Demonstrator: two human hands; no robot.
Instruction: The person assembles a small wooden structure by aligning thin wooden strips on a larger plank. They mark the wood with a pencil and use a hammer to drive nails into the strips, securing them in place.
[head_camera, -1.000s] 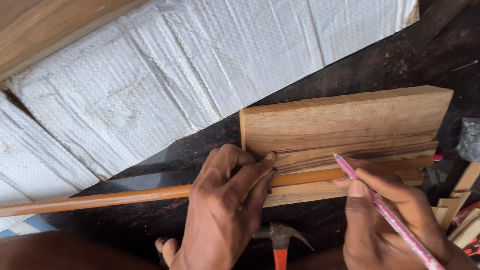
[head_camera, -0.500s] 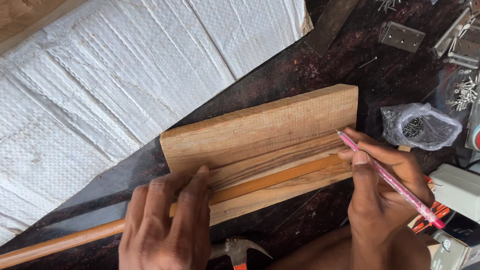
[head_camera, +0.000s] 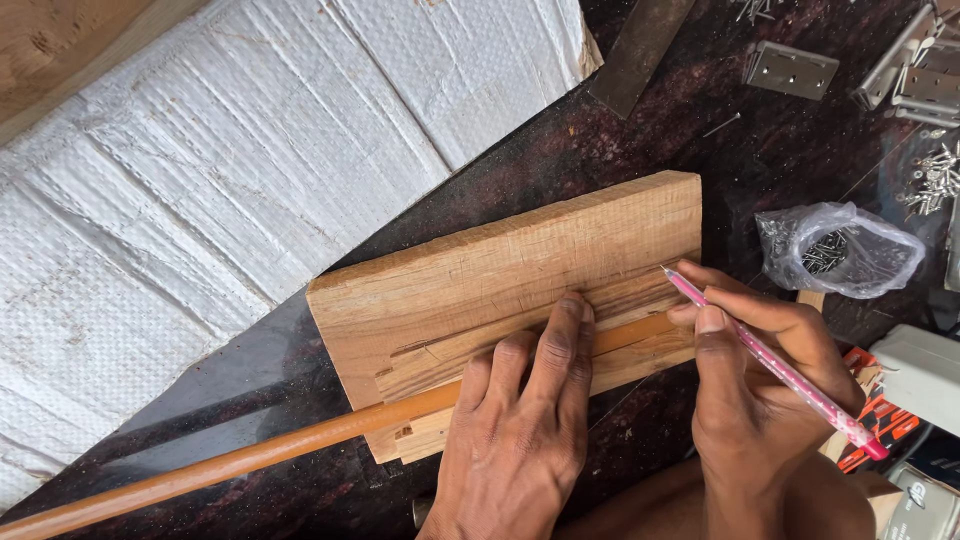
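Wooden block (head_camera: 505, 265) lay flat on the dark tabletop (head_camera: 600, 140), mid-frame, long axis running 8 to 2 o'clock. A round wooden rod (head_camera: 250, 458) rested along its near edge and ran off toward 8 o'clock.

Left hand (head_camera: 520, 430) was flat and open, fingers pressed down on rod and block together, gripping nothing. Since half a second earlier it had slid along the rod toward 2 o'clock, closer to the other hand; the block sat in much the same place in view.

Right hand (head_camera: 760, 370) was closed on a pink pencil (head_camera: 765, 360), tip touching the block at its 3 o'clock end just above the rod, as before.

At 2 o'clock of the block: clear plastic bag of nails (head_camera: 840, 250); metal hinges (head_camera: 790, 68) further off. White woven sacking (head_camera: 230, 160) at 10 o'clock.
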